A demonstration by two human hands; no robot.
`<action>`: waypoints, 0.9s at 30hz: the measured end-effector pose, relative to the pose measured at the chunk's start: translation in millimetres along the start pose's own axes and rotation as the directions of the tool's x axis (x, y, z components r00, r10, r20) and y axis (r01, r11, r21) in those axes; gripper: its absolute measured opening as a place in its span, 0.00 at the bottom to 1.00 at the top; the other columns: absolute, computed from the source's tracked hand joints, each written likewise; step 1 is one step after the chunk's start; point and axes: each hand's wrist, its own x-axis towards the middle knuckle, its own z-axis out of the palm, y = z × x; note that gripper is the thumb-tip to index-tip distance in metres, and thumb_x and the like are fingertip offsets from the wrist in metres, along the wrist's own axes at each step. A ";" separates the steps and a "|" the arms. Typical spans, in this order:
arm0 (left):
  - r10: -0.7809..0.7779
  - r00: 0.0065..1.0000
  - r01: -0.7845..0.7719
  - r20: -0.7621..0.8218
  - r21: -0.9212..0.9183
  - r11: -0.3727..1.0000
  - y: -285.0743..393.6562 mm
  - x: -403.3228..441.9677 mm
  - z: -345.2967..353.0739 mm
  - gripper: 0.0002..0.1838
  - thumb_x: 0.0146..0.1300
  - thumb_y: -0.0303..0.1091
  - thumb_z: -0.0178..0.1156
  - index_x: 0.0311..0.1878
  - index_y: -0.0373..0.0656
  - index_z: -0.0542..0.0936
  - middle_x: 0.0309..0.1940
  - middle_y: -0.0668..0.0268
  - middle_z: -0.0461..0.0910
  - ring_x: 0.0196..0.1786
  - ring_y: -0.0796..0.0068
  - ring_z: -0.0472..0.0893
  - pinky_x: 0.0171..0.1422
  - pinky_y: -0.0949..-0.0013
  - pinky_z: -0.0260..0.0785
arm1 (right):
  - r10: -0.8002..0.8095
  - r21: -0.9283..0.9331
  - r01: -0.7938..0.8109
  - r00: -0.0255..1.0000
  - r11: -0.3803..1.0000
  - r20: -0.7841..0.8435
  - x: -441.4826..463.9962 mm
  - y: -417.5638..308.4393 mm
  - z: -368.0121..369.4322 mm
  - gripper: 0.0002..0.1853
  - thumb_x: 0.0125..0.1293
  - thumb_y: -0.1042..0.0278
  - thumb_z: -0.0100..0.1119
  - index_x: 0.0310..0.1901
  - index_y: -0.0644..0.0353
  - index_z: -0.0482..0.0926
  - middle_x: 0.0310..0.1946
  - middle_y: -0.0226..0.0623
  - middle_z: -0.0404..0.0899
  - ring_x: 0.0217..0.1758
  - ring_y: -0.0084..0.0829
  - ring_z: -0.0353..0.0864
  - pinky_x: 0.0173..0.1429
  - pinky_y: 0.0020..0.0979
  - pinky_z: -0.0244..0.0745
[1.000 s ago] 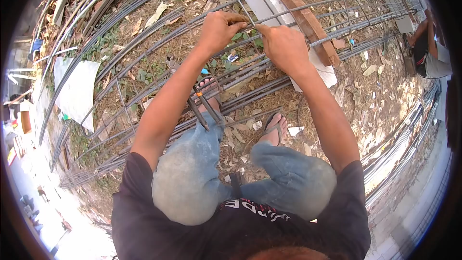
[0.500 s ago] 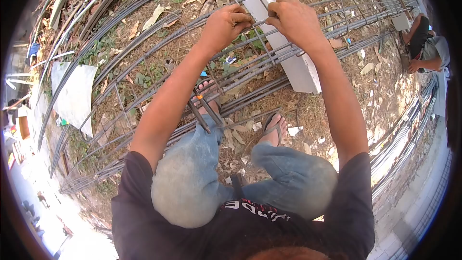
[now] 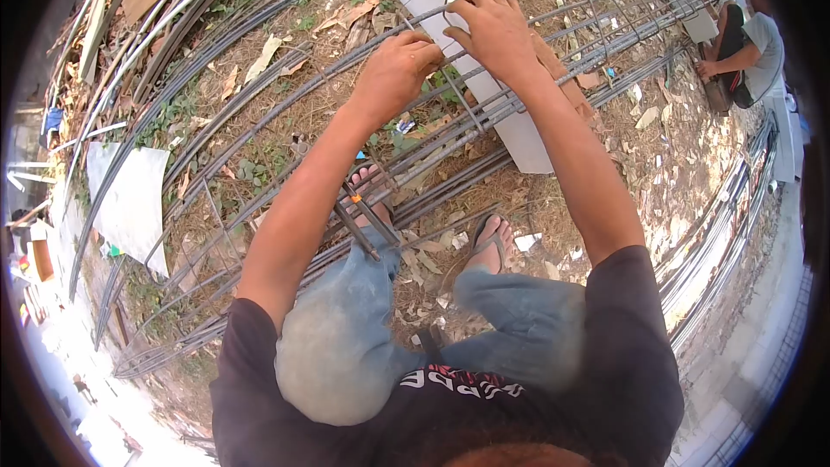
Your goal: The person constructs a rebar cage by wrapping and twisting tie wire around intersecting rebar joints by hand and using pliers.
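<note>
Long steel bars with a bent steel stirrup (image 3: 468, 108) around them run under my hands. My left hand (image 3: 399, 71) is at a bar near the stirrup's upper corner, its fingers curled together; what they pinch is too small to make out. Just to its right, my right hand (image 3: 494, 30) has its fingers bent over the hooked top end of the stirrup, gripping it. A white block (image 3: 523, 134) lies beneath the bars. Pliers-like cutters (image 3: 356, 218) with dark handles rest by my left knee.
At the right, another person (image 3: 750, 52) squats near the far end of the bars. Bundled rods (image 3: 722, 238) lie on the right, a white sheet (image 3: 130, 199) on the left. A reddish wood piece (image 3: 553, 60) sits beside the block.
The stirrup and my right hand have shifted left along the bars. My left hand has moved slightly down and left. The other person has changed posture, and the whole view has shifted a little.
</note>
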 end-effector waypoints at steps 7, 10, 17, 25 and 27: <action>-0.059 0.997 0.064 0.051 -0.099 0.993 -0.3 4.3 -9.5 0.10 0.63 0.26 0.70 0.48 0.43 0.87 0.49 0.59 0.86 0.54 0.54 0.83 0.59 0.55 0.77 | -0.059 0.071 0.044 0.973 0.996 0.222 -51.6 -6.4 0.9 0.22 0.67 0.77 0.54 0.61 0.53 0.81 0.52 0.35 0.85 0.63 0.36 0.78 0.72 0.46 0.66; -0.077 0.995 0.086 0.071 -0.126 0.988 2.4 3.2 -11.0 0.11 0.62 0.26 0.71 0.49 0.43 0.87 0.51 0.59 0.85 0.54 0.54 0.84 0.59 0.55 0.77 | 0.023 -0.020 -0.015 0.873 1.000 0.488 -35.6 -24.1 3.8 0.20 0.66 0.77 0.55 0.58 0.53 0.83 0.57 0.35 0.85 0.67 0.35 0.77 0.73 0.47 0.65; -0.164 0.983 0.177 0.078 -0.212 0.961 8.3 6.5 -11.7 0.09 0.60 0.24 0.70 0.44 0.42 0.87 0.45 0.60 0.86 0.53 0.55 0.82 0.60 0.54 0.76 | 0.111 0.006 -0.220 0.513 0.975 0.851 15.0 -20.8 -2.0 0.13 0.65 0.72 0.58 0.48 0.58 0.88 0.49 0.44 0.86 0.59 0.46 0.82 0.68 0.47 0.72; -0.139 0.987 0.151 0.078 -0.177 0.972 0.6 0.2 -11.1 0.09 0.63 0.24 0.69 0.46 0.43 0.87 0.49 0.58 0.84 0.53 0.54 0.84 0.60 0.55 0.77 | -0.003 0.116 -0.041 0.936 0.992 0.352 -71.6 -12.6 -22.2 0.21 0.69 0.71 0.57 0.63 0.56 0.80 0.48 0.41 0.83 0.57 0.44 0.80 0.62 0.43 0.77; -0.136 0.987 0.150 0.089 -0.179 0.972 1.8 2.6 -10.2 0.10 0.63 0.24 0.69 0.48 0.43 0.87 0.51 0.58 0.84 0.54 0.53 0.84 0.60 0.57 0.78 | 0.019 0.015 -0.028 0.891 0.999 0.454 -70.2 -12.4 -15.4 0.23 0.70 0.71 0.57 0.66 0.53 0.79 0.51 0.41 0.82 0.60 0.43 0.79 0.63 0.43 0.77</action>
